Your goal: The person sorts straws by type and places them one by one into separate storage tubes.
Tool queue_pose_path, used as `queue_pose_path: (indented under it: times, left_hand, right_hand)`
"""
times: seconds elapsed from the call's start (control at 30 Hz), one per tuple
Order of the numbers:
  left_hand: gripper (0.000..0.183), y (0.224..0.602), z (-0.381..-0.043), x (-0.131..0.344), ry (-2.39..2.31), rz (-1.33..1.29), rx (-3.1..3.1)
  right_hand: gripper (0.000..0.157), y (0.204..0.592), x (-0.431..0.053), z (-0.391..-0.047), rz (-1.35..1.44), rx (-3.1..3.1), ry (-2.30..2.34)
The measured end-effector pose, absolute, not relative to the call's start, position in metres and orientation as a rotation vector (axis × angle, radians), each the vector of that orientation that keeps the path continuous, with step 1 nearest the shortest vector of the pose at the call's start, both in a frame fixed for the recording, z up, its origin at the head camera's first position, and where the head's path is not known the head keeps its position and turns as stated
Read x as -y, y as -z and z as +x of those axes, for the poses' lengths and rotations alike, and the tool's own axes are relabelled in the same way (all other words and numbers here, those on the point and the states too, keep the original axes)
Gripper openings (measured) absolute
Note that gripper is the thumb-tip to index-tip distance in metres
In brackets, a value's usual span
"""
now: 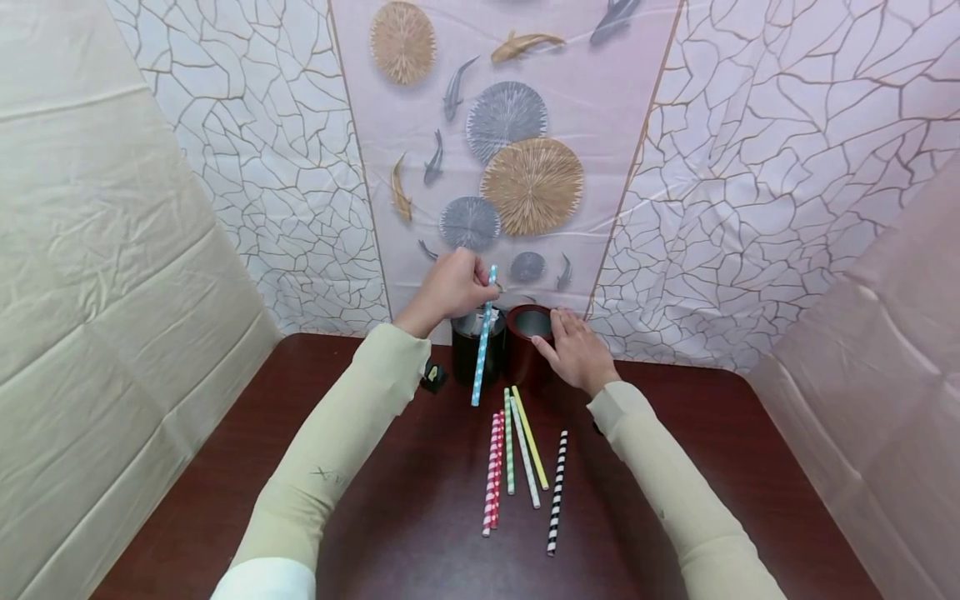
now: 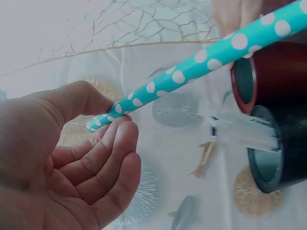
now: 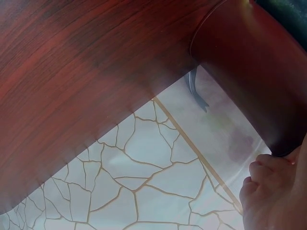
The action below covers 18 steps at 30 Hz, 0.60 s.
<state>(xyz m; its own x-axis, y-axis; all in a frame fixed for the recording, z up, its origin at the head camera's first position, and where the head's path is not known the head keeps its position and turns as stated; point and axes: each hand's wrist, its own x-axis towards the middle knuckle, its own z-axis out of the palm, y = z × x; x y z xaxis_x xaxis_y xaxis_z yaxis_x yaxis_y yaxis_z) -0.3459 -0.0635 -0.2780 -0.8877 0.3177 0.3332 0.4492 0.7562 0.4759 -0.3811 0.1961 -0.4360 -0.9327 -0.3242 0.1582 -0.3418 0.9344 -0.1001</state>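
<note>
My left hand (image 1: 463, 283) pinches a blue paper straw with white dots (image 1: 483, 342) near its upper end, between thumb and index finger. The straw slants in front of a black cup (image 1: 463, 354), which has white wrapped items (image 2: 244, 132) poking out of its mouth. Beside that cup stands a dark red cup (image 1: 521, 354) with a grey inside. My right hand (image 1: 576, 350) rests on the red cup's right rim, thumb in front and fingers behind. In the right wrist view, the red cup (image 3: 249, 62) shows its side, and the fingers (image 3: 264, 172) touch its rim end.
On the dark wooden table (image 1: 405, 517) lie red-and-white straws (image 1: 491, 483), a green striped straw (image 1: 509, 450), a pale straw (image 1: 525, 458), a yellow straw (image 1: 531, 437) and a black-and-white striped straw (image 1: 557, 492). A small black object (image 1: 433, 377) sits left of the cups. Patterned cloth hangs behind.
</note>
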Motion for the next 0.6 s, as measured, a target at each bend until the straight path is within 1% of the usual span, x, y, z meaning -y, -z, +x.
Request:
queue_pose_path:
  times: [0.13, 0.3, 0.6]
  left_hand:
    - [0.024, 0.266, -0.352, 0.056, 0.814, -0.571, 2.677]
    - [0.017, 0.258, -0.361, 0.047, 0.857, -0.542, 2.605]
    - [0.012, 0.267, -0.380, 0.031, 0.972, -0.586, 2.425]
  right_hand:
    - [0.085, 0.438, -0.196, -0.383, 0.504, 2.953, -0.190]
    - [0.086, 0.441, -0.196, -0.384, 0.507, 2.949, -0.186]
    - [0.085, 0.440, -0.196, -0.383, 0.498, 2.937, -0.179]
